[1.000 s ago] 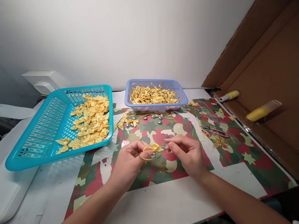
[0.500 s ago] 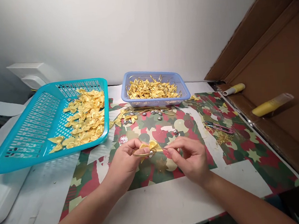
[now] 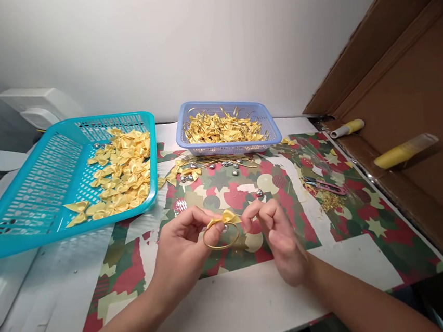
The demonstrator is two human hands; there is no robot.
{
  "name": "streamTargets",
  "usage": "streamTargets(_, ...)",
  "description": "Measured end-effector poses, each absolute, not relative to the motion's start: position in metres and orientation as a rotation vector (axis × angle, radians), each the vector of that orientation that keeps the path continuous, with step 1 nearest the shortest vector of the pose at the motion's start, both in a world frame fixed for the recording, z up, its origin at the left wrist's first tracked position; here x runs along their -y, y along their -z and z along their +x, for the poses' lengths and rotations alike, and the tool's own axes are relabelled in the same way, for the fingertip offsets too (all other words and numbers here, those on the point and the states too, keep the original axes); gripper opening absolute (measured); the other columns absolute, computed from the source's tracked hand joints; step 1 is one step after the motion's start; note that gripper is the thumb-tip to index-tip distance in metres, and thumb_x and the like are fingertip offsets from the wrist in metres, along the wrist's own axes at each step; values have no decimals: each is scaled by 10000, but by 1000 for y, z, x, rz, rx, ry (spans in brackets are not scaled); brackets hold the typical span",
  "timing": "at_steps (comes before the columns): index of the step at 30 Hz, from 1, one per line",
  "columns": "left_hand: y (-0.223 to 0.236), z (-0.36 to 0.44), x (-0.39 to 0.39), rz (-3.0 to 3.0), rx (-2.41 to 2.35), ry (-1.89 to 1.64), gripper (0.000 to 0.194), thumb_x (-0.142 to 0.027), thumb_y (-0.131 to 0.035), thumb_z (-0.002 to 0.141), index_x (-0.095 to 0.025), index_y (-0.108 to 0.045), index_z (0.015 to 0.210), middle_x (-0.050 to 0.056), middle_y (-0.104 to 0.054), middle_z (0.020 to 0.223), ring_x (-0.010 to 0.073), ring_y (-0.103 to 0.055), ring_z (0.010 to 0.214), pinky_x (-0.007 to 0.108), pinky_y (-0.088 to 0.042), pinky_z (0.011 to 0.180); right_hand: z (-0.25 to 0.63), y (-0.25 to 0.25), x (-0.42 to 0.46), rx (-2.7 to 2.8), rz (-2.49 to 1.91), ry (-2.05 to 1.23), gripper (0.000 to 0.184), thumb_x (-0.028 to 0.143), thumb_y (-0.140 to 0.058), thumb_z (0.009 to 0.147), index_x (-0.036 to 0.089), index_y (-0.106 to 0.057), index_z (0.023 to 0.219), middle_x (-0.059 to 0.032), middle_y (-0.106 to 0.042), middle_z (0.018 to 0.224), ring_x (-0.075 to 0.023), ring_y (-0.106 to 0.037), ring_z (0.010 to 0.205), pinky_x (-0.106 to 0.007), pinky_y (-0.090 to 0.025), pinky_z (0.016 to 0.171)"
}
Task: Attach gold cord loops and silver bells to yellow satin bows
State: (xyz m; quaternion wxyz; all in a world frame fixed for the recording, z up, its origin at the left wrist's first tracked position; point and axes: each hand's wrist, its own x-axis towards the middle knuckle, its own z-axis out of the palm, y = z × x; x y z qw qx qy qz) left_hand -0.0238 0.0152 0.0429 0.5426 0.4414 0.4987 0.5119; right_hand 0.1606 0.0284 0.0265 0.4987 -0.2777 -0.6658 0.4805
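Observation:
My left hand (image 3: 185,240) pinches a yellow satin bow (image 3: 228,217) between thumb and fingertips. A gold cord loop (image 3: 225,247) hangs below the bow, around the thumb tip, and a small silver bell (image 3: 225,228) shows inside it. Just right of the bow is my right hand (image 3: 281,238), turned up with its fingers curled in. Its index fingertip is close to the bow's right tail. Whatever the curled fingers hold, if anything, is hidden. Several loose silver bells (image 3: 235,173) and a lone bell (image 3: 259,192) lie beyond the hands.
A turquoise basket (image 3: 29,205) of yellow bows stands left. Behind the hands, a blue-purple basket (image 3: 223,147) holds bows with gold loops. Gold cords (image 3: 221,159) lie before it. Pink-handled thread snips (image 3: 329,186) rest right, near gold clippings (image 3: 330,202). Cardboard (image 3: 402,91) rises at right.
My right hand has turned over and curled its fingers, no longer pinching beside the bow. The gold loop now hangs lower and rounder under the bow in my left hand. The view shifted slightly.

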Motion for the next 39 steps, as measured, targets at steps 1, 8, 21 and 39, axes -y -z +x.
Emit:
streamTargets(1,-44,-23,-14,1070,-1193,-1229,168,-249,-746,755,-197,-629,646,-19,-648,728,111,-582,676,196,-475,609,159,-26,-27,1651,-663,-1137,94,275,-358,886,239,-295,825,-15,-494,835,-178,-465,767,-346,-383,683)
streamTargets(8,-46,-17,-9,1163,-1217,-1284,129,-223,-737,756,-205,-641,672,8,-685,747,157,-633,723,246,-523,645,140,-27,-20,1609,-810,-781,411,96,-636,778,253,-256,791,8,-613,867,-152,-582,765,-312,-465,683)
streamTargets(21,-40,-17,-5,1507,-1296,-1322,108,-148,-693,776,-240,-653,736,14,-736,790,209,-684,795,325,-542,728,130,-28,-16,1416,-1015,-905,377,115,-635,765,249,-283,750,17,-652,786,-126,-536,671,-286,-469,636)
streamTargets(39,-55,-15,-9,1511,-1392,-1115,148,-278,-731,714,-222,-668,592,33,-708,646,189,-624,599,253,-438,504,142,-41,-20,1693,-1201,-706,362,108,-614,708,250,-284,752,32,-636,703,-137,-441,629,-297,-396,607)
